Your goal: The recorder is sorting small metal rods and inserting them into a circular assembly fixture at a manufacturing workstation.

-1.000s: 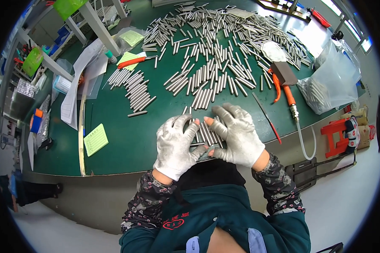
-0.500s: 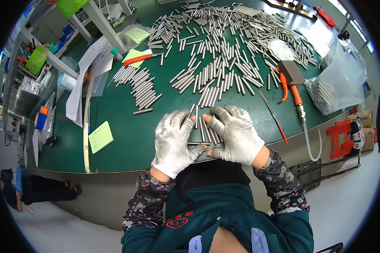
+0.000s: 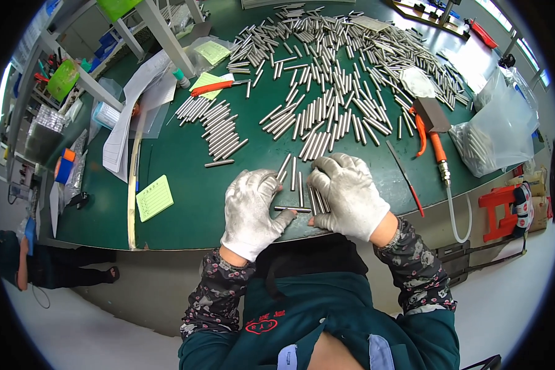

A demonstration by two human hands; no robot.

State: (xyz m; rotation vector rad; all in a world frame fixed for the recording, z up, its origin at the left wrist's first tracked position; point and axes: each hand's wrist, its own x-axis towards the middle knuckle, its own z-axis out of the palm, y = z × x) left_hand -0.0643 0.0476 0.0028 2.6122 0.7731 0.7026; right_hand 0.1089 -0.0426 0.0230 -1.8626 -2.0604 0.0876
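Both my hands wear pale, grey-smudged gloves with bare fingertips and rest at the near part of the green table. My left hand [image 3: 251,213] has its thumb and fingers apart; the thumb touches the end of a metal pin [image 3: 295,209] lying crosswise, and the fingertips are beside a slanted pin [image 3: 284,166]. My right hand [image 3: 350,196] is curled around a few upright-lying metal pins [image 3: 318,201], partly hidden under its fingers. Between the hands lie two loose pins, one far [image 3: 293,172] and one nearer [image 3: 301,189].
A large spread of metal pins [image 3: 327,74] covers the far table. Rows of pins [image 3: 223,132] lie left, near an orange-handled knife [image 3: 213,88]. At right are a thin red-handled tool [image 3: 407,179], an orange air gun [image 3: 436,145] and a plastic bag [image 3: 496,126]. A green card [image 3: 155,198] lies left.
My hands have moved slightly apart, uncovering the pins between them. The right hand has gathered a few pins toward the right. The whole view has shifted a little.
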